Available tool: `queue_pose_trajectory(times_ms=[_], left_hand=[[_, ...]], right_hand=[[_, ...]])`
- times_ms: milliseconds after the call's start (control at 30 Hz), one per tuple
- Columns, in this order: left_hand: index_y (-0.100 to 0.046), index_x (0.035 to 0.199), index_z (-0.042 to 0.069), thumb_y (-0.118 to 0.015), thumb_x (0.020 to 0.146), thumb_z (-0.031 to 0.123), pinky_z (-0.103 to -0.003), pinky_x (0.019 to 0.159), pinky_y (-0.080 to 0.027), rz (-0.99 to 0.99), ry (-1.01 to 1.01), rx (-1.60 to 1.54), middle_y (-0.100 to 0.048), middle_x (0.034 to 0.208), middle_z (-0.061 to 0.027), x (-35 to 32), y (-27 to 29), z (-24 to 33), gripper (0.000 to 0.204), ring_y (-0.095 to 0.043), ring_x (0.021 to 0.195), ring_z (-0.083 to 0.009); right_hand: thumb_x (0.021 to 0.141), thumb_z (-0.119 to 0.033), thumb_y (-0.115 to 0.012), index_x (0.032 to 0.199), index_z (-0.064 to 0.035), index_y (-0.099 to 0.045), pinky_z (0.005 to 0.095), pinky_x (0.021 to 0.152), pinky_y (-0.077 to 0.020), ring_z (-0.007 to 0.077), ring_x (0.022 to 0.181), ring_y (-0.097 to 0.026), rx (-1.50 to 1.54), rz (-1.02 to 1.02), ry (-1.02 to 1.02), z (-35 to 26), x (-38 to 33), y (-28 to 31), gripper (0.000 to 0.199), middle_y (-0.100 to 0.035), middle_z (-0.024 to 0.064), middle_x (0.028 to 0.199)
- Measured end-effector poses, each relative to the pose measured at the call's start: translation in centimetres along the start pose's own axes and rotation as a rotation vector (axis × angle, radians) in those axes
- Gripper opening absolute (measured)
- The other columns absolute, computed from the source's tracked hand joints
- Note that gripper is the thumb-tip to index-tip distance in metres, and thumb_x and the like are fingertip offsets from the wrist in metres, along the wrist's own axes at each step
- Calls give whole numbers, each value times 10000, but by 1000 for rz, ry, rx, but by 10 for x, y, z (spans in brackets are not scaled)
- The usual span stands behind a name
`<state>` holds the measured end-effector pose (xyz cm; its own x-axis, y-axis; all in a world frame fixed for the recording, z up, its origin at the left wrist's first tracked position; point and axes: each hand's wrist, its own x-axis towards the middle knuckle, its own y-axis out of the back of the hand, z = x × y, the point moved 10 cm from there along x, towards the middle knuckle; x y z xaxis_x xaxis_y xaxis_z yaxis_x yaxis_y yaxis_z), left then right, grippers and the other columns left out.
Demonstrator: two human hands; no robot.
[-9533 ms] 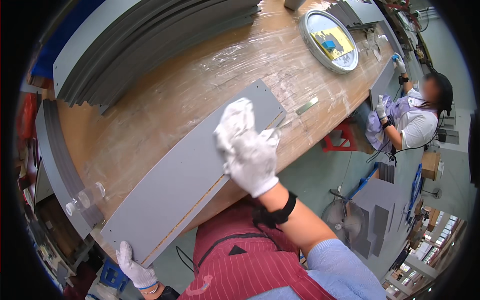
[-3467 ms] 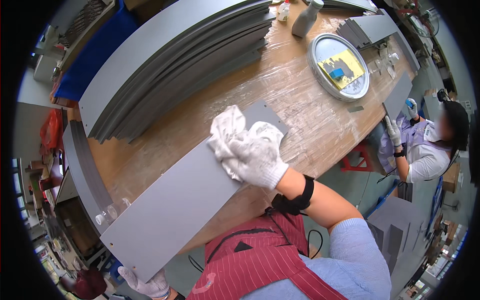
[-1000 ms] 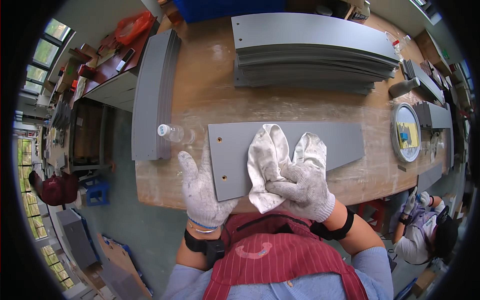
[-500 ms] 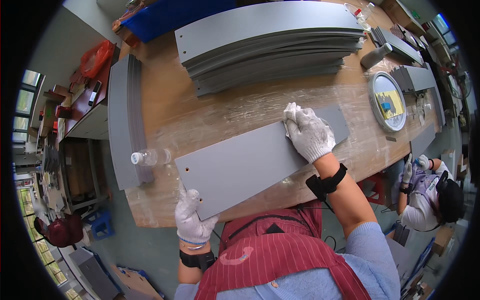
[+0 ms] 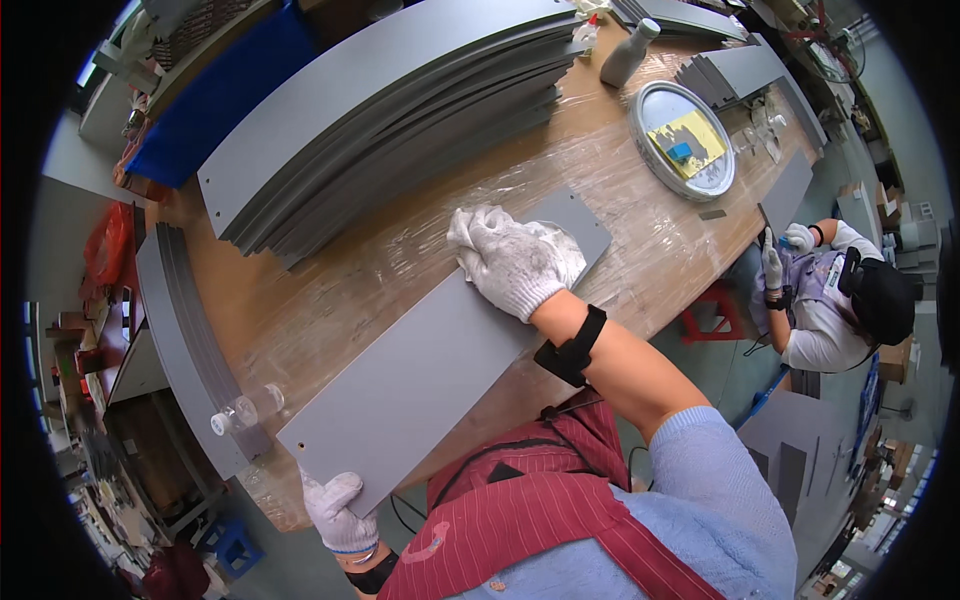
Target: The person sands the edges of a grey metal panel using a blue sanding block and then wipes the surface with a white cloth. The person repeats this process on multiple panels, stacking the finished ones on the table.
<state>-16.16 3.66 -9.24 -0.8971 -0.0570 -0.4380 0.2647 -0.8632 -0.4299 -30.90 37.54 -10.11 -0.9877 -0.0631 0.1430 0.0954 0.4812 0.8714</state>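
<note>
A long flat grey panel [image 5: 400,375] lies slantwise on the plastic-covered table, with a small hole near its left end. My left hand [image 5: 338,512], in a white knit glove, grips the panel's near left corner, thumb on top. The fingers underneath are hidden. My right hand [image 5: 512,268], also gloved, presses a crumpled white cloth [image 5: 567,255] onto the panel toward its far right end. Its fingers are bent over the cloth, which shows on both sides of the glove.
Behind the panel rises a tall stack of grey panels [image 5: 390,75]. Another stack [image 5: 185,335] stands at left, beside a clear bottle [image 5: 245,408]. Farther right are a round tub lid [image 5: 645,125] with a yellow sheet, and a grey bottle [image 5: 630,55]. A co-worker [image 5: 830,290] works at right.
The whole view has turned, so the table and stacks appear shifted left and tilted. Both hands keep to about the same places on the panel, cloth still under the right one.
</note>
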Motion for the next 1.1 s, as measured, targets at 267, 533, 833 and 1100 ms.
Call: queue_pose_trajectory(times_ms=[267, 533, 833, 1100], left_hand=[[-411, 1443, -21, -509, 643, -15, -430, 945, -546, 72, -22, 119, -589, 1227, -195, 6, -2, 8, 806, -638, 1072, -336], [-410, 1461, 10, -476, 657, -34, -455, 957, -554, 75, 0, 112, -582, 1250, -176, 6, 19, 7, 807, -627, 1098, -328], [-590, 1144, 52, -594, 942, 418, -371, 588, -509, 355, 36, 541, -635, 1014, -126, 4, 44, 14, 419, -615, 750, -240], [-596, 1151, 45, -597, 940, 425, -379, 621, -511, 353, 36, 525, -640, 1009, -135, 35, 0, -1, 435, -619, 774, -252]], right_hand=[[849, -160, -578, 1008, -34, -658, 461, 764, -554, 369, 939, -663, 400, -224, 294, -151, -50, -16, 219, -623, 229, 1048], [912, -316, -613, 1443, -164, -506, 438, 943, -496, 337, 1148, -611, 39, 1, -237, 137, -21, -6, 563, -583, 157, 1362], [914, -482, -569, 1214, -174, -682, 468, 979, -456, 341, 1145, -606, -293, -178, -437, 285, 4, 86, 444, -645, 140, 1236], [829, -469, -700, 1051, -129, -742, 460, 868, -489, 305, 973, -646, -355, 443, -512, 370, -54, 199, 408, -710, 87, 933]])
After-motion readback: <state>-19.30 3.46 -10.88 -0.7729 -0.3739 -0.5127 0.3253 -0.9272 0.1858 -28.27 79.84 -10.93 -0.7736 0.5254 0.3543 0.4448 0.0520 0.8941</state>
